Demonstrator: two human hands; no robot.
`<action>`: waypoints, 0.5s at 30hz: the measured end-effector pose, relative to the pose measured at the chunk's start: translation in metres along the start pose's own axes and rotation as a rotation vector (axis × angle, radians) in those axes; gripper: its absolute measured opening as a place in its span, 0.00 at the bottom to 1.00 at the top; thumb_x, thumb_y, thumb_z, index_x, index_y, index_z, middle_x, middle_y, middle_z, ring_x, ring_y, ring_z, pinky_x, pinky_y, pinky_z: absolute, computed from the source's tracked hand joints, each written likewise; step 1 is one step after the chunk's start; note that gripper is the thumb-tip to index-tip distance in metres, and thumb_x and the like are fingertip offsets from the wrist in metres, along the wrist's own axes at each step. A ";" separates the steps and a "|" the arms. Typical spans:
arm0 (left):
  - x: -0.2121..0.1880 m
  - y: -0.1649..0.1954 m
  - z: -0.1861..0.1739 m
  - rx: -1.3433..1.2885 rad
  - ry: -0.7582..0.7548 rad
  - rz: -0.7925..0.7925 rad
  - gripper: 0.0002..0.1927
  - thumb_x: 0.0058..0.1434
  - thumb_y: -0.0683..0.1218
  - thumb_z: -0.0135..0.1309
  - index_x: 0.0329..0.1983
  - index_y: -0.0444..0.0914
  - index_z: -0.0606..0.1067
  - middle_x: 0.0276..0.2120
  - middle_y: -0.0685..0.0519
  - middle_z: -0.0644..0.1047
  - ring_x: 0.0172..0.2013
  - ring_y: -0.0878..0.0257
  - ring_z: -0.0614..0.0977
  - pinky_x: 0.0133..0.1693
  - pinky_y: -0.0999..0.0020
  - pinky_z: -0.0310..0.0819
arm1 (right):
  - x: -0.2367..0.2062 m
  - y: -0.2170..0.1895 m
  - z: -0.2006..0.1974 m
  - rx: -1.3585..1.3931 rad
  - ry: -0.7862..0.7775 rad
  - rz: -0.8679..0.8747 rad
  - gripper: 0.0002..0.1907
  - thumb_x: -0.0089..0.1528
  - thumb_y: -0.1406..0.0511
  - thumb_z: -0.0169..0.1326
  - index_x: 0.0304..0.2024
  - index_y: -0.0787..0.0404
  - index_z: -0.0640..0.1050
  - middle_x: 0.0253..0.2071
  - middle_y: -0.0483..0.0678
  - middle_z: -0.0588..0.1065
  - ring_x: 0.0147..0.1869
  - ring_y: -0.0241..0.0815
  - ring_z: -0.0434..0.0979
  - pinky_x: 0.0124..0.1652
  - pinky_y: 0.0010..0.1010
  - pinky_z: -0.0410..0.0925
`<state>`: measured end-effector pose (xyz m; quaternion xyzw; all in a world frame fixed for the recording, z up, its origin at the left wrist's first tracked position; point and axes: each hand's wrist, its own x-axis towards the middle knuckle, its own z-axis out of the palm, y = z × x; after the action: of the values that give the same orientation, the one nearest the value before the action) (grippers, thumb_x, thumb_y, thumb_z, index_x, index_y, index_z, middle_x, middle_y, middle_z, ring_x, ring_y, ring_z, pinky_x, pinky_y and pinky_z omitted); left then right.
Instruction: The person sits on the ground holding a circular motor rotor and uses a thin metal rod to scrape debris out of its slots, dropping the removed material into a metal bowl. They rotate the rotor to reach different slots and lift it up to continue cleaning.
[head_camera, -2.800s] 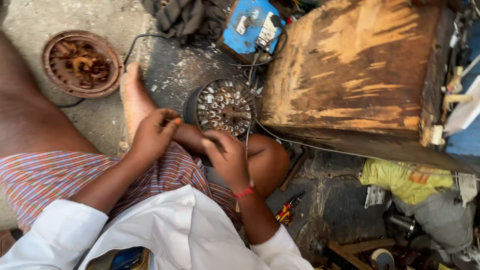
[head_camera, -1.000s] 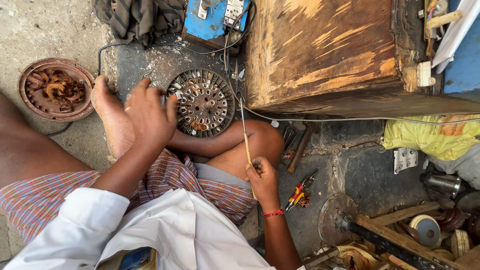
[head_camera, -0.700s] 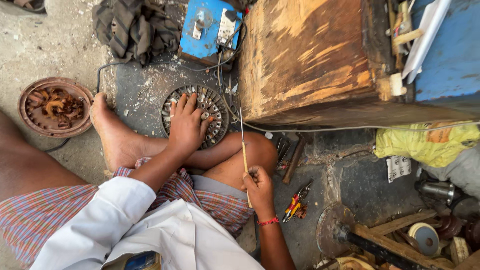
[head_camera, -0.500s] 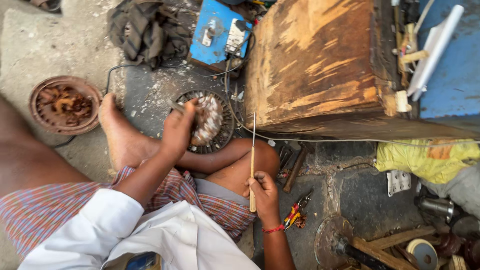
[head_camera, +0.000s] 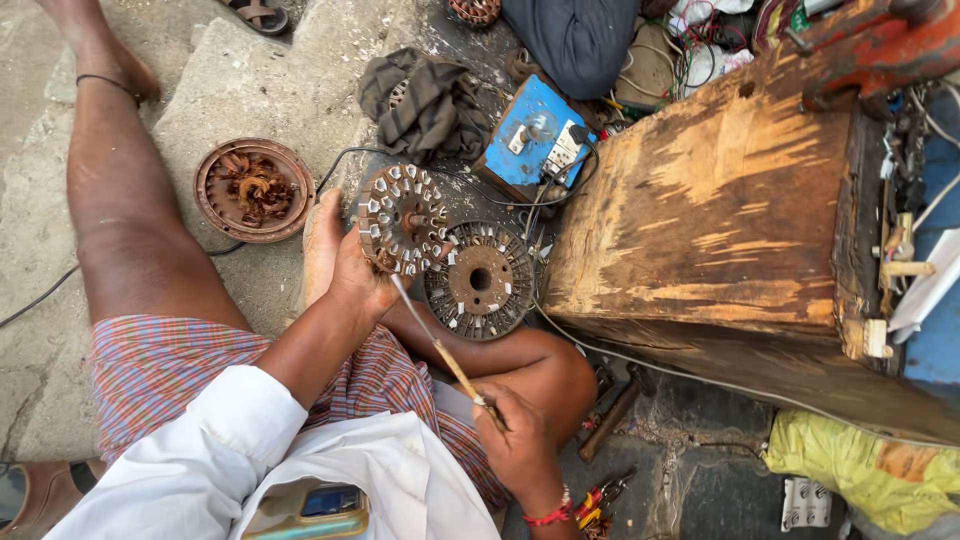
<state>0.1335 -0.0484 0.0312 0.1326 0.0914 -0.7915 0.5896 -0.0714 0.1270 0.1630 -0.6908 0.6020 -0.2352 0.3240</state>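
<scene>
Left hand (head_camera: 355, 275) lifted, gripping one stator (head_camera: 400, 218); right hand (head_camera: 515, 440) clasps one stick (head_camera: 440, 345).

Two hands: left hand (head_camera: 358, 280) at 9 o'clock of centre, right hand (head_camera: 520, 440) at 5 o'clock. Three round motor parts: lifted core (head_camera: 402, 218), flat core (head_camera: 480, 280) at its 4 o'clock, rusty cover (head_camera: 254, 190) at 9 o'clock. One stick (head_camera: 445, 355), one blue box (head_camera: 535, 140), one wooden block (head_camera: 720, 210), one hammer (head_camera: 612, 412), one pliers (head_camera: 600, 497)
</scene>
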 end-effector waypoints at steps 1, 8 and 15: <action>0.001 0.002 0.002 0.002 0.010 0.012 0.19 0.72 0.52 0.42 0.60 0.41 0.72 0.52 0.48 0.77 0.53 0.50 0.79 0.57 0.33 0.74 | 0.003 -0.003 0.007 0.007 -0.002 -0.018 0.11 0.63 0.68 0.56 0.47 0.67 0.79 0.36 0.54 0.81 0.37 0.47 0.85 0.38 0.33 0.74; 0.004 0.007 0.016 -0.019 0.012 0.070 0.21 0.73 0.53 0.39 0.61 0.39 0.72 0.52 0.48 0.78 0.53 0.52 0.80 0.57 0.39 0.75 | 0.004 -0.009 0.026 0.058 -0.007 0.091 0.10 0.64 0.68 0.55 0.46 0.67 0.79 0.36 0.53 0.82 0.36 0.42 0.84 0.37 0.31 0.74; -0.004 0.007 0.027 0.035 0.042 0.076 0.22 0.73 0.53 0.37 0.63 0.39 0.70 0.55 0.47 0.76 0.56 0.52 0.78 0.59 0.41 0.74 | -0.002 -0.009 0.035 0.176 -0.026 0.238 0.11 0.64 0.68 0.54 0.48 0.68 0.79 0.30 0.49 0.80 0.29 0.32 0.77 0.30 0.26 0.71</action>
<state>0.1387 -0.0555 0.0584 0.1627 0.0847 -0.7669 0.6150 -0.0400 0.1350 0.1458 -0.5865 0.6526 -0.2377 0.4167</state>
